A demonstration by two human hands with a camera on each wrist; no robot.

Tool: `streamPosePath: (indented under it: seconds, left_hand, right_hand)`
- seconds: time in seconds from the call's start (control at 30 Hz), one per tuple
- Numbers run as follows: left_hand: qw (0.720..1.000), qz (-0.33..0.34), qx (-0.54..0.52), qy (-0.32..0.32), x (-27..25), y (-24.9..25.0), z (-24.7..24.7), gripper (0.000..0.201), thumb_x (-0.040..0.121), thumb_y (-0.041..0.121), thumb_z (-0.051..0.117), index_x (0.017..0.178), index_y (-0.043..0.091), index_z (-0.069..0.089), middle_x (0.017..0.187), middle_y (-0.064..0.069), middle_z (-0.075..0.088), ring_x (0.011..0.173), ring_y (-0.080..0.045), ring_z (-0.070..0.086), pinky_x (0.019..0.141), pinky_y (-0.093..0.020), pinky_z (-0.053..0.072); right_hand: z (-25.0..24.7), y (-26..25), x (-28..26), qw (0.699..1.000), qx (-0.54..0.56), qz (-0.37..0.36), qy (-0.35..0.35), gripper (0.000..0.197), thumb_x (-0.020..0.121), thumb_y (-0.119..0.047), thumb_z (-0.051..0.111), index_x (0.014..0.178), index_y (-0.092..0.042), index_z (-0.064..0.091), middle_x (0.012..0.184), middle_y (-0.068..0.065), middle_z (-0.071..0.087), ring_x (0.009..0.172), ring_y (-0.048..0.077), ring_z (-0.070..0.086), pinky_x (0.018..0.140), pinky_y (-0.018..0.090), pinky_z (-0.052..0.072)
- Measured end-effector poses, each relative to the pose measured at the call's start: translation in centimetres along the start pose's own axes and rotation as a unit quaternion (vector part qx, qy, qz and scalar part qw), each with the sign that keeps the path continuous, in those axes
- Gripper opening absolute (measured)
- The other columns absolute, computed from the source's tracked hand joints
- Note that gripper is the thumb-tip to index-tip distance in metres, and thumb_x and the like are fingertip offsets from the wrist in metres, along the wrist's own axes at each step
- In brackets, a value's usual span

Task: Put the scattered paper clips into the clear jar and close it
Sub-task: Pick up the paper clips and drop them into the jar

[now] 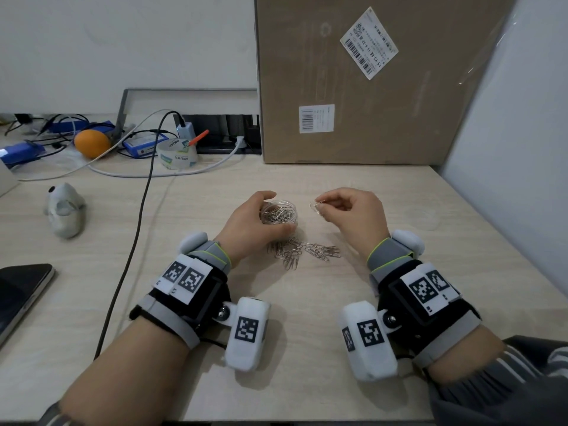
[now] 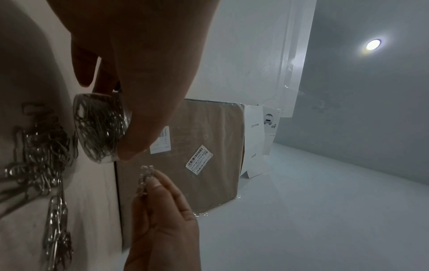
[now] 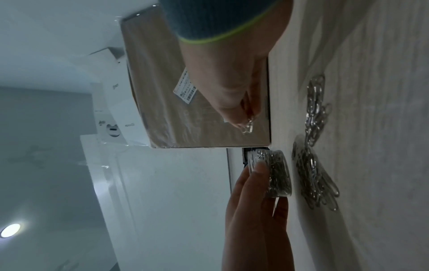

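Note:
A small clear jar (image 1: pixel 280 212) (image 2: pixel 99 128) (image 3: pixel 271 172), part full of silver paper clips, stands open on the desk. My left hand (image 1: pixel 255 222) grips it around the side. My right hand (image 1: pixel 341 210) hovers just right of the jar and pinches a few paper clips (image 1: pixel 316 206) (image 2: pixel 145 178) (image 3: pixel 247 126) between thumb and fingertips. A loose pile of paper clips (image 1: pixel 302 252) (image 2: pixel 41 152) (image 3: pixel 313 165) lies on the desk in front of the jar. The clear lid (image 1: pixel 422 217) lies flat on the desk to the right.
A large cardboard box (image 1: pixel 368 81) stands against the back wall behind the jar. A black cable (image 1: pixel 138 222) runs down the desk on the left, past a grey toy (image 1: pixel 64 210). Tape roll (image 1: pixel 178 153), orange (image 1: pixel 91 143) and phone (image 1: pixel 18 293) lie further left.

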State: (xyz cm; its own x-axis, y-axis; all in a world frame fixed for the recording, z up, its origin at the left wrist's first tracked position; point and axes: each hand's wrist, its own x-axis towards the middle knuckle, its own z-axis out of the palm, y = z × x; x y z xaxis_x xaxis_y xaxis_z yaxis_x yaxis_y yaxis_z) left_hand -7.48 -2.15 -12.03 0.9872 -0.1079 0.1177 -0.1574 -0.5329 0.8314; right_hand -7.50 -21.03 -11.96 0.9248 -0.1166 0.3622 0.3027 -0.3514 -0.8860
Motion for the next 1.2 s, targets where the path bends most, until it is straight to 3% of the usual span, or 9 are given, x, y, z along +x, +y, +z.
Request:
streamPosePath:
  seconds: [0.23, 0.33, 0.43, 0.57, 0.7, 0.8, 0.9, 1.1, 1.2]
  left_hand:
    - [0.996, 0.031, -0.023, -0.078, -0.8, 0.9, 0.7, 0.083, 0.064, 0.034, 0.084, 0.135, 0.024, 0.043, 0.112, 0.004, 0.063, 0.105, -0.01, 0.061, 0.096, -0.035, 0.05]
    - [0.993, 0.051, -0.021, -0.101, -1.2, 1.3, 1.0, 0.086, 0.056, 0.041, 0.082, 0.132, 0.025, 0.046, 0.11, 0.005, 0.066, 0.102, -0.008, 0.064, 0.089, -0.03, 0.053]
    - [0.994, 0.062, -0.01, -0.094, -1.2, 1.4, 1.1, 0.071, 0.067, 0.027, 0.083, 0.128, 0.024, 0.049, 0.109, 0.005, 0.067, 0.1, -0.005, 0.064, 0.085, -0.026, 0.054]
    - [0.996, 0.044, 0.0, -0.075, -1.0, 1.0, 1.1, 0.077, 0.067, 0.03, 0.083, 0.134, 0.023, 0.044, 0.112, 0.003, 0.065, 0.101, -0.01, 0.063, 0.09, -0.032, 0.052]
    - [1.0, 0.009, 0.01, -0.009, -0.6, 0.7, 0.7, 0.075, 0.072, 0.029, 0.08, 0.135, 0.019, 0.043, 0.115, 0.001, 0.059, 0.103, -0.015, 0.059, 0.088, -0.026, 0.046]
    - [0.997, -0.029, -0.007, 0.068, -0.2, 0.2, 0.1, 0.07, 0.072, 0.029, 0.079, 0.133, 0.018, 0.045, 0.117, -0.002, 0.057, 0.105, -0.019, 0.058, 0.091, -0.03, 0.046]
    - [0.993, -0.046, -0.016, 0.11, 0.3, -0.1, -0.3, 0.069, 0.073, 0.029, 0.078, 0.132, 0.015, 0.046, 0.12, -0.008, 0.058, 0.109, -0.024, 0.058, 0.097, -0.038, 0.047]
    - [0.993, -0.047, -0.031, 0.106, 0.2, -0.1, 0.0, 0.069, 0.072, 0.031, 0.078, 0.131, 0.016, 0.045, 0.119, -0.007, 0.058, 0.109, -0.023, 0.058, 0.098, -0.04, 0.047]
    - [0.993, -0.046, -0.027, 0.106, 0.3, -0.1, 0.0, 0.069, 0.073, 0.031, 0.078, 0.132, 0.016, 0.045, 0.119, -0.007, 0.058, 0.11, -0.023, 0.058, 0.098, -0.04, 0.047]
  right_hand:
    - [0.2, -1.9, -0.7, 0.994, 0.101, -0.038, -0.007, 0.01, 0.077, -0.009, 0.072, 0.082, -0.017, 0.073, 0.075, -0.002, 0.071, 0.07, 0.009, 0.065, 0.073, 0.027, 0.056]
    - [0.8, -2.1, -1.4, 0.994, 0.075, -0.059, -0.057, 0.011, 0.078, -0.006, 0.07, 0.085, -0.014, 0.073, 0.079, -0.002, 0.071, 0.072, 0.005, 0.065, 0.071, 0.018, 0.052]
    - [1.0, -2.3, -1.9, 0.992, 0.066, -0.066, -0.089, 0.014, 0.08, -0.004, 0.067, 0.087, -0.015, 0.073, 0.082, -0.004, 0.072, 0.075, 0.002, 0.066, 0.072, 0.016, 0.052]
    - [0.8, -2.4, -1.8, 0.994, 0.037, -0.087, -0.06, 0.016, 0.084, -0.009, 0.063, 0.09, -0.019, 0.073, 0.086, -0.01, 0.072, 0.079, -0.003, 0.064, 0.069, 0.011, 0.049]
    - [0.7, -1.7, -1.4, 0.996, -0.042, -0.071, -0.023, 0.012, 0.085, -0.018, 0.063, 0.093, -0.02, 0.071, 0.088, -0.01, 0.07, 0.08, -0.001, 0.061, 0.066, 0.011, 0.044]
    - [0.8, -0.5, -1.2, 0.983, -0.153, -0.021, -0.103, 0.029, 0.084, -0.033, 0.063, 0.109, -0.02, 0.064, 0.108, -0.004, 0.066, 0.102, 0.011, 0.057, 0.088, 0.025, 0.044]
    - [1.1, 0.2, -1.6, 0.918, -0.299, -0.021, -0.258, 0.065, 0.077, -0.061, 0.058, 0.133, -0.03, 0.044, 0.139, -0.001, 0.046, 0.13, 0.022, 0.036, 0.109, 0.043, 0.031]
    - [2.0, 0.7, -2.0, 0.877, -0.325, -0.085, -0.345, 0.09, 0.058, -0.072, 0.058, 0.137, -0.035, 0.037, 0.148, -0.007, 0.033, 0.134, 0.02, 0.025, 0.113, 0.044, 0.021]
    - [2.2, 1.3, -1.6, 0.888, -0.3, -0.093, -0.337, 0.071, 0.067, -0.063, 0.064, 0.13, -0.034, 0.047, 0.139, -0.007, 0.043, 0.127, 0.022, 0.033, 0.109, 0.043, 0.027]
